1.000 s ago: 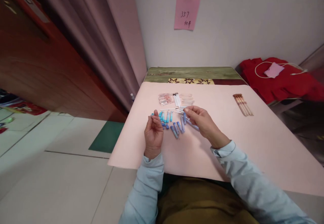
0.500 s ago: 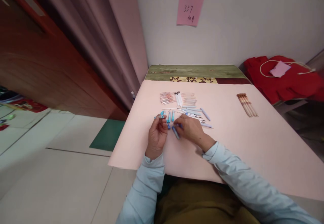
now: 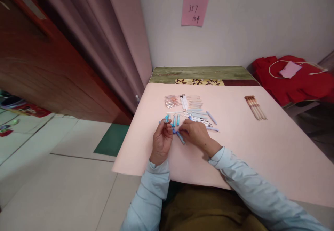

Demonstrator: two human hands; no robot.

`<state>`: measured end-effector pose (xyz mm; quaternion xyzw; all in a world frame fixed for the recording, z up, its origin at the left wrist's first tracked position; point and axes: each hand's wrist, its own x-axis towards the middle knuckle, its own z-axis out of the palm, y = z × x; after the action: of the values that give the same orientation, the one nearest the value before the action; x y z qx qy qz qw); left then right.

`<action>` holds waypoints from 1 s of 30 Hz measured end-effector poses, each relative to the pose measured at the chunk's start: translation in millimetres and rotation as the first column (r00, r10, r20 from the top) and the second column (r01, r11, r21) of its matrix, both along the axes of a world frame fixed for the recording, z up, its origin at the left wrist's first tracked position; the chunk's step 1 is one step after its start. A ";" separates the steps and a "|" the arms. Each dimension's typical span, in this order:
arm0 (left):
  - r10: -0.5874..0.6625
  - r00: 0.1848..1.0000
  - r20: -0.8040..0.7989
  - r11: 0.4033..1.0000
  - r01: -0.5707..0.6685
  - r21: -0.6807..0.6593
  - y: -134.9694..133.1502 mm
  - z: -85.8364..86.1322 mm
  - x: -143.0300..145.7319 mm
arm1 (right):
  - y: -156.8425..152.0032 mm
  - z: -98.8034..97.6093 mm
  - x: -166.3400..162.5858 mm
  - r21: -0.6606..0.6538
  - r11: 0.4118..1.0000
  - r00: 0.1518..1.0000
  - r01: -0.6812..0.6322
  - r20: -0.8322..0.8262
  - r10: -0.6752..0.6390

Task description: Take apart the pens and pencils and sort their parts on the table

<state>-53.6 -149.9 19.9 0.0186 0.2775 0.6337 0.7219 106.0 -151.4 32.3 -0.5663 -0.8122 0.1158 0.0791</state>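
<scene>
My left hand (image 3: 162,140) is closed in a pinch on a small light blue pen part (image 3: 166,120), held just above the pink table cover (image 3: 235,144). My right hand (image 3: 194,133) rests palm down on a cluster of blue pen parts, fingers curled over a blue pen barrel (image 3: 180,137); what lies under the palm is hidden. More light blue pen parts (image 3: 176,119) lie just beyond the hands. Further back are a bundle of clear reddish pen tubes (image 3: 172,101), white and black pieces (image 3: 183,101) and pale barrels (image 3: 198,114).
A bundle of tan wooden sticks (image 3: 255,107) lies at the right of the cover. A green patterned table end (image 3: 198,75) shows behind it. Red cloth (image 3: 292,79) with a white cable is at the right. A curtain (image 3: 117,43) hangs left.
My right hand came down from the far pen pile onto the blue parts near my left hand and stayed there. My left hand shifted slightly right, still pinching its piece.
</scene>
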 end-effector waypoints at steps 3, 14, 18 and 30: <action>-0.005 1.000 -0.001 1.000 0.005 0.006 0.4 0.1 0.6 | 0.8 0.7 1.4 0.023 0.999 1.000 -0.024 0.008 0.023; -0.050 0.998 -0.035 0.997 0.048 -0.052 -4.8 9.8 13.2 | -4.2 4.4 16.6 0.116 0.984 0.879 0.133 -0.473 -0.063; -0.080 0.997 0.019 0.990 0.082 -0.119 -10.4 25.5 36.4 | -13.7 25.7 30.6 -0.138 0.969 0.423 0.206 -0.880 -0.215; -0.210 0.974 0.082 0.954 0.223 -0.203 -21.5 41.5 92.7 | -24.2 36.6 61.7 -0.067 0.971 0.393 0.228 -0.906 -0.155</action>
<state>39.1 -171.4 61.4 -0.0467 0.3177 0.5181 0.7927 167.7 -175.6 69.0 -0.5003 -0.5735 0.3651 0.5361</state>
